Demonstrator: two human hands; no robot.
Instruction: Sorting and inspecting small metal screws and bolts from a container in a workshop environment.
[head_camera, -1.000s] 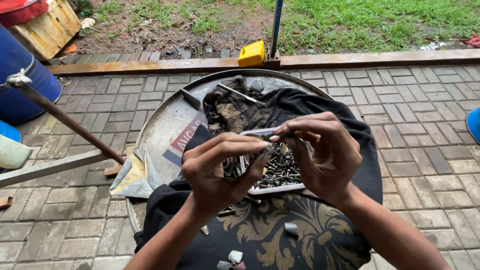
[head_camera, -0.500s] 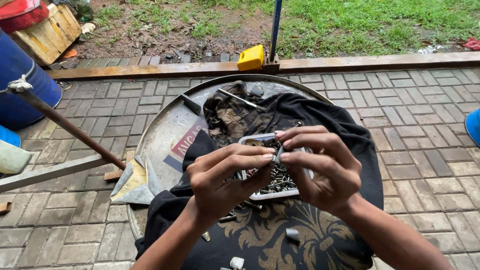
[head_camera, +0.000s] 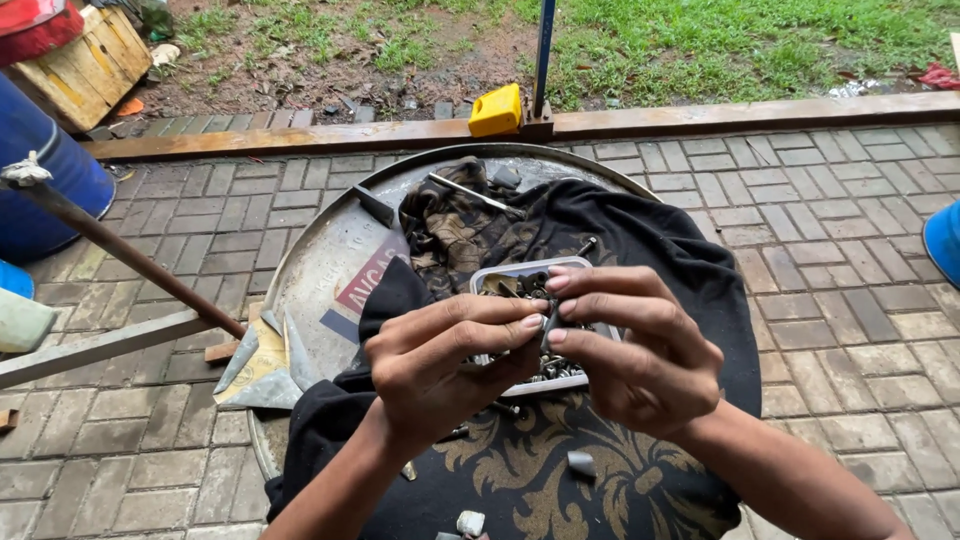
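My left hand (head_camera: 440, 365) and my right hand (head_camera: 625, 345) meet fingertip to fingertip over a white tray (head_camera: 520, 272) filled with several small metal screws and bolts. Both pinch one small dark metal piece (head_camera: 548, 328) between them; its shape is mostly hidden by the fingers. The tray rests on a black cloth with a gold pattern (head_camera: 540, 470), spread over a round metal table top (head_camera: 320, 270).
A metal rod (head_camera: 478, 194) and a crumpled patterned rag (head_camera: 450, 235) lie at the table's far side. Small loose parts (head_camera: 580, 463) sit on the cloth near me. A rusty pole (head_camera: 120, 250), blue barrel (head_camera: 45, 185), yellow block (head_camera: 497, 110) and brick paving (head_camera: 840, 250) surround the table.
Both hands have shifted slightly lower and toward me over the tray, keeping their pinch on the small piece. Everything on the table stays put.
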